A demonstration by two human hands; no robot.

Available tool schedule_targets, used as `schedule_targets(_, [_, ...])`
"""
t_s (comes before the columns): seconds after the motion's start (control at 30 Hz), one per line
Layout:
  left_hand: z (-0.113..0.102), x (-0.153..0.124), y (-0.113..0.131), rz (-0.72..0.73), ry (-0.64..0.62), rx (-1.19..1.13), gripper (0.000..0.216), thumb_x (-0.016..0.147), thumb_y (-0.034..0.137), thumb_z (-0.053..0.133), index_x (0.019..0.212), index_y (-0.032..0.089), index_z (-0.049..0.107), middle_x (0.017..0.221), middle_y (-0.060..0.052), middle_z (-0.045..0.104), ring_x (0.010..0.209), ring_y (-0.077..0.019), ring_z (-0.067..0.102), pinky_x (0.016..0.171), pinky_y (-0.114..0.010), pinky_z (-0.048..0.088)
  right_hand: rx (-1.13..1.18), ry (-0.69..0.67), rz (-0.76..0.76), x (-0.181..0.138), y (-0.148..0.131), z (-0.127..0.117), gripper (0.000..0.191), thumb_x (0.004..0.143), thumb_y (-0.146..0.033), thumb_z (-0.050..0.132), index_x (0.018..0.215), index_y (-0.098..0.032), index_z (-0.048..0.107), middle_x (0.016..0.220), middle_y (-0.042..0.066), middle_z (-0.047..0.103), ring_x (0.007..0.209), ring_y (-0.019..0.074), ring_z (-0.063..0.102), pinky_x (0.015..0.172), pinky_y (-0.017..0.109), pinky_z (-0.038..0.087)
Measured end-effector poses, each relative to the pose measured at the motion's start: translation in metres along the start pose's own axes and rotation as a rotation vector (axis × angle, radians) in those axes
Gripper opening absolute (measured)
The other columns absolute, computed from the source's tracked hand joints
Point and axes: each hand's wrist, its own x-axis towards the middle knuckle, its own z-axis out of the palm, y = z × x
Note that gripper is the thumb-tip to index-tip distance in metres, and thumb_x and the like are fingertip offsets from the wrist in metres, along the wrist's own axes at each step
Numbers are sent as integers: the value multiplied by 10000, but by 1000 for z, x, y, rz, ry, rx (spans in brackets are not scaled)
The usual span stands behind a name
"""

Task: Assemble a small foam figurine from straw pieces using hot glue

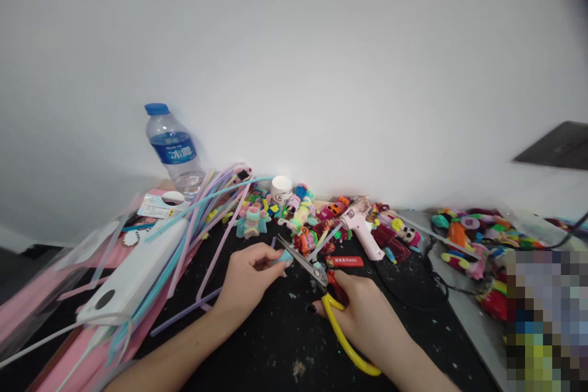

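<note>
My left hand [250, 272] pinches a short light-blue fuzzy piece [285, 256], perhaps pipe cleaner, between thumb and fingertips. In my right hand [362, 312] is a pair of scissors [340, 327] with yellow and red handles. Their blades point up and left and lie right by the blue piece; whether they touch it I cannot tell. Just beyond my left hand sits a small pastel figure [253, 222] in pink and turquoise. A pale pink glue gun [365, 236] lies past my right hand, its nozzle among colourful fuzzy figures [307, 239].
Long pastel pipe cleaners [190, 239] lie at the left beside a white power bank-like box [133, 275]. A water bottle [174, 147] leans against the wall, near a paper cup [282, 188]. More colourful pieces [478, 233] and a black cable [413, 306] are at the right.
</note>
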Motion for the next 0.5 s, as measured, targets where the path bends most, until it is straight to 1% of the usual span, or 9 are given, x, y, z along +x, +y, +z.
schedule_targets(0.17, [0, 1, 3, -22, 9, -41, 91, 690, 224, 680, 650, 144, 661, 605, -8, 624, 584, -144, 591, 566, -223, 455, -11, 43, 6, 3, 2, -3, 319, 752, -448, 587, 659, -220, 384, 632, -14, 525, 567, 151, 478, 528, 241, 258])
schedule_targets(0.3, [0, 0, 8, -15, 7, -73, 99, 681, 226, 695, 638, 142, 665, 599, -8, 631, 581, -137, 584, 568, -215, 458, 31, 92, 46, 4, 1, -9, 244, 741, -378, 563, 796, -225, 381, 781, 15, 551, 654, 176, 523, 571, 245, 324])
schedule_targets(0.4, [1, -1, 9, -27, 4, -116, 91, 664, 220, 706, 634, 141, 670, 606, -8, 642, 580, -138, 595, 572, -214, 471, 31, 76, 48, 2, 0, -10, 259, 735, -372, 556, 853, -221, 383, 855, 35, 556, 700, 193, 541, 594, 259, 351])
schedule_targets(0.5, [2, -2, 10, -70, -8, -162, 79, 650, 215, 709, 655, 143, 677, 605, -8, 662, 573, -142, 612, 574, -218, 490, 11, 55, 12, 2, 0, -8, 256, 725, -361, 588, 860, -221, 420, 845, 27, 571, 734, 206, 553, 620, 267, 354])
